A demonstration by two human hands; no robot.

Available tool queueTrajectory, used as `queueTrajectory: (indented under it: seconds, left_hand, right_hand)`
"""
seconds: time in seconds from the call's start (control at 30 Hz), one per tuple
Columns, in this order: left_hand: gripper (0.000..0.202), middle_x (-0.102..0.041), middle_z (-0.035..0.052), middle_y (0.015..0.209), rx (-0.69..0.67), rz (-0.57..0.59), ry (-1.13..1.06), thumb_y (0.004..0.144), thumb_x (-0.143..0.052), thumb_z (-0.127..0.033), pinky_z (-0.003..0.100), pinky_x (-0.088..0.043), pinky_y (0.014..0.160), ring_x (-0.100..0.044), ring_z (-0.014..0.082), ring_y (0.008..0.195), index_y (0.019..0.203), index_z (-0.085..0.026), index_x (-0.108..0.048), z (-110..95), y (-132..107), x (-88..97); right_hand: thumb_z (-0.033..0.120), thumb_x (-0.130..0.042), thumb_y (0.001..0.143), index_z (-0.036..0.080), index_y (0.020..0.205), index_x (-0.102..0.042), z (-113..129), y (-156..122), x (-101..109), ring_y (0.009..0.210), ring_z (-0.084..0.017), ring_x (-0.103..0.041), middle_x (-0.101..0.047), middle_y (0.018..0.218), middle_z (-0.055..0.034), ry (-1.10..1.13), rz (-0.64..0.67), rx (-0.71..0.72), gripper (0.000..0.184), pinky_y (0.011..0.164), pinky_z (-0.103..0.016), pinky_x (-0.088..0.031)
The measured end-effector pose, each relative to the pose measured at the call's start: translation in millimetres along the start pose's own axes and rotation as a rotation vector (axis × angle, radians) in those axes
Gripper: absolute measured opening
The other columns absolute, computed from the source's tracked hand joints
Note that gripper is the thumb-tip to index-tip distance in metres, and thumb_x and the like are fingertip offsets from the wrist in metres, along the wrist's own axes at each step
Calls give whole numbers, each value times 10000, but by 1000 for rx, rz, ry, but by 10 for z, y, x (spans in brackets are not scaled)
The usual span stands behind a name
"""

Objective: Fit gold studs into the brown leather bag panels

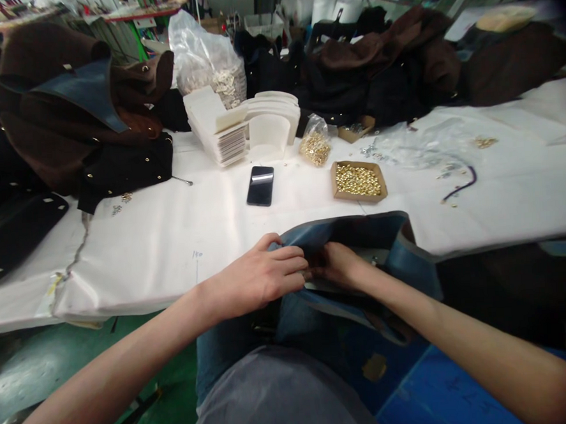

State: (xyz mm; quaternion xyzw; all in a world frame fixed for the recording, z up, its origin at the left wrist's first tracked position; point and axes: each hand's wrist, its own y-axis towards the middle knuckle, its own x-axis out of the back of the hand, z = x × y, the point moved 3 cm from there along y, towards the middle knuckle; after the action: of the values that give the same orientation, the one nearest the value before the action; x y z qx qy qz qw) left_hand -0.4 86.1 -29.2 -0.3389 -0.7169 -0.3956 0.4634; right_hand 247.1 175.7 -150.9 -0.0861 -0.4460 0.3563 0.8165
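A blue leather-like bag (418, 261) with dark edging lies over my lap against the table's front edge, its mouth open upward. My left hand (280, 273) is closed around the bag's left edge, thumb on top and fingers curled over the side. Inside the mouth is my right hand (338, 263), its bent fingers drawn together close to the left fingertips. What those right fingers pinch is hidden by the left hand and the bag wall. A pale lining and a small metal stud (375, 260) show inside the bag, beside my right wrist.
On the white table (141, 246) lie a phone (261, 186), a cardboard box of gold studs (358, 180), a plastic bag of gold pieces (315, 147) and stacked white boards (231, 141). Brown and black bags (61, 117) are heaped left; more (375, 72) line the back.
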Motion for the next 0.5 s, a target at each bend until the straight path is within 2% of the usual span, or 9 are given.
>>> queueTrajectory:
  seconds: [0.1,0.2,0.4,0.5]
  left_hand:
    - [290,-777,135,1516,2,4,-7,1251,-423,-183,535,-444,1218,-654,288,1497,1159,-216,-696,-4,7,-6]
    - [306,-771,130,1527,3,8,-13,1260,-395,-197,535,-426,1231,-644,285,1505,1167,-224,-685,1,12,-3]
    - [253,-778,139,1521,13,-10,-28,1234,-464,-177,541,-438,1225,-647,288,1506,1197,-220,-711,27,-2,2]
    - [248,-777,146,1527,12,-26,-45,1227,-464,-163,546,-434,1232,-649,298,1521,1193,-218,-703,26,-21,-20]
  right_hand:
    - [370,-845,820,174,878,-821,-6,23,0,836,-255,-729,-822,907,-50,-21,24,-9,206,674,-314,-432]
    - [331,-803,844,178,848,-801,1,40,8,853,-243,-740,-827,907,-36,-14,61,-9,153,692,-310,-447]
    - [274,-821,831,171,989,-849,18,74,26,883,-241,-781,-863,972,-34,-4,80,-41,191,723,-280,-530]
    - [256,-825,840,179,905,-850,47,68,37,869,-247,-798,-861,938,-45,-76,36,-78,104,684,-278,-512]
